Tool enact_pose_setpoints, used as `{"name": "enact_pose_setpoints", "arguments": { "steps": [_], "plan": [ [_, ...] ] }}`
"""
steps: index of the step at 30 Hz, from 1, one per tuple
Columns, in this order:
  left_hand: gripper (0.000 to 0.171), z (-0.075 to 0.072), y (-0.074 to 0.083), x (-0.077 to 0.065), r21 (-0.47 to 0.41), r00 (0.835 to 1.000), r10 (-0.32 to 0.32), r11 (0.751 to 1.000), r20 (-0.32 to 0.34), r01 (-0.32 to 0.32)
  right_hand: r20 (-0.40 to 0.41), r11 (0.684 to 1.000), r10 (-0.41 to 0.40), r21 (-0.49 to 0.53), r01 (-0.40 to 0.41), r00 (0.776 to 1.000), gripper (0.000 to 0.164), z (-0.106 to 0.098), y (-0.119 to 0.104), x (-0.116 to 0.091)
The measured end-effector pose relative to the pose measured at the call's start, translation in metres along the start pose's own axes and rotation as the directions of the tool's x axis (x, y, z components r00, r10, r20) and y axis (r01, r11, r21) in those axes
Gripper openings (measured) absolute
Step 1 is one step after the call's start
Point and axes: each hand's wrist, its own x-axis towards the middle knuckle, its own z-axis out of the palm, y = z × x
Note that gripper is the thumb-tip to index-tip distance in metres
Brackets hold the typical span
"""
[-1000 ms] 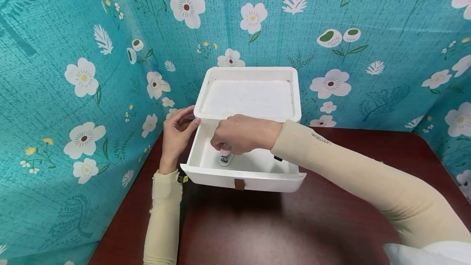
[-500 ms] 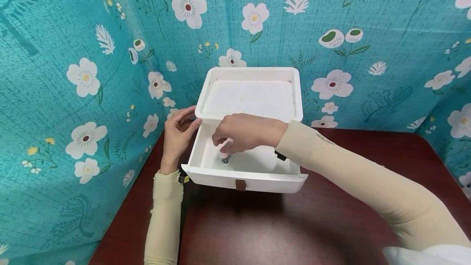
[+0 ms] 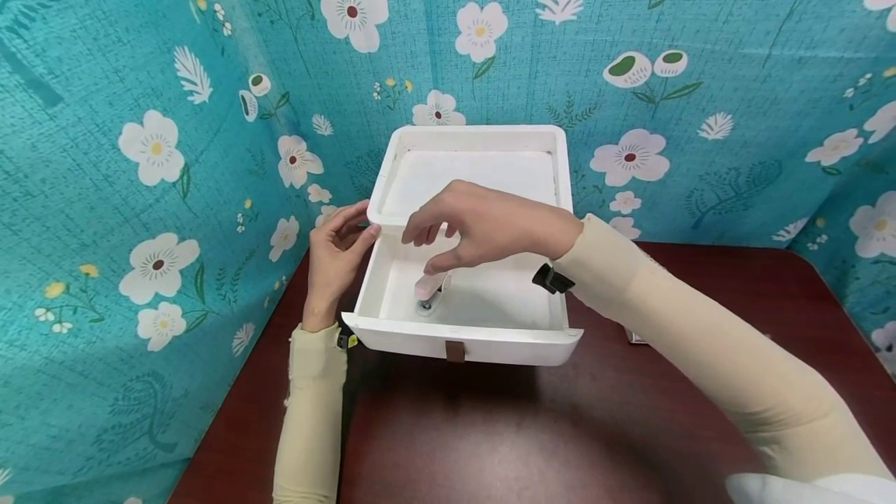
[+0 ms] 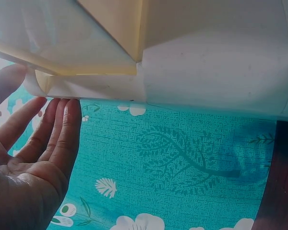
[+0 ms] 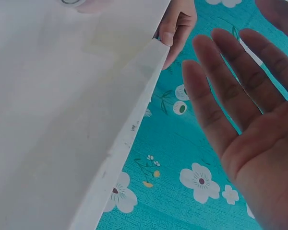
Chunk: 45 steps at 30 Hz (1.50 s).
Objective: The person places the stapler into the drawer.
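Note:
A pink stapler (image 3: 428, 288) with a pale base lies in the pulled-out drawer (image 3: 500, 306), toward its front left. Over the drawer hovers my right hand (image 3: 483, 224), palm down, thumb apart from the loosely bent fingers and nothing between them. The right wrist view shows that hand (image 5: 259, 115) with fingers spread and bare. At the front left corner of the white storage box (image 3: 373, 211), my left hand (image 3: 337, 259) grips with the thumb in front and fingers along the side. In the left wrist view the fingertips (image 4: 69, 106) touch the box's side wall.
A raised rim runs round the shallow tray top (image 3: 483, 132) of the box. A brown pull tab (image 3: 455, 351) hangs on the drawer front. Teal flowered cloth (image 3: 161, 201) stands close at the left and back of the dark red table (image 3: 448, 426). A small pale object (image 3: 633, 337) peeks out under my right forearm.
My right hand has let go of the stapler and lifted up and back from it, fingers spreading. The stapler stays in the drawer. My left hand keeps its place at the corner.

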Motion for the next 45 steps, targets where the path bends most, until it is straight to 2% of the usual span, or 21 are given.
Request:
{"name": "enact_pose_setpoints", "arguments": {
  "steps": [8, 16, 19, 28, 33, 36, 45],
  "plan": [
    [0.040, 0.001, 0.000, -0.001, 0.002, 1.000, 0.006, 1.000, 0.004, -0.006, -0.045, 1.000, -0.004, 0.004, 0.004, 0.999, 0.045, 0.000, 0.001, -0.009],
    [0.041, 0.002, 0.000, 0.000, 0.002, 1.000, 0.001, 1.000, 0.008, -0.001, -0.117, 0.986, 0.018, 0.168, 0.002, 0.993, 0.048, -0.005, 0.008, -0.022],
    [0.041, 0.003, 0.000, 0.000, 0.002, 1.000, 0.003, 1.000, 0.006, -0.003, -0.142, 0.980, 0.021, 0.199, 0.007, 0.990, 0.049, -0.008, 0.010, -0.027],
    [0.040, 0.002, -0.002, 0.000, 0.005, 1.000, 0.006, 1.000, 0.002, -0.006, -0.229, 0.974, 0.031, 0.227, 0.023, 0.973, 0.048, -0.017, 0.016, -0.051],
    [0.040, 0.001, -0.001, -0.001, 0.014, 1.000, -0.001, 1.000, -0.008, 0.001, -0.293, 0.971, 0.030, 0.237, 0.042, 0.956, 0.046, -0.021, 0.025, -0.069],
    [0.040, 0.000, 0.000, -0.001, 0.012, 1.000, 0.004, 1.000, -0.011, -0.004, -0.328, 0.969, 0.063, 0.245, 0.021, 0.943, 0.047, -0.022, 0.030, -0.081],
    [0.041, 0.001, 0.002, 0.000, 0.007, 1.000, 0.011, 1.000, -0.011, -0.011, -0.362, 0.952, 0.242, 0.269, -0.148, 0.900, 0.049, -0.015, 0.041, -0.119]
  ]
}}
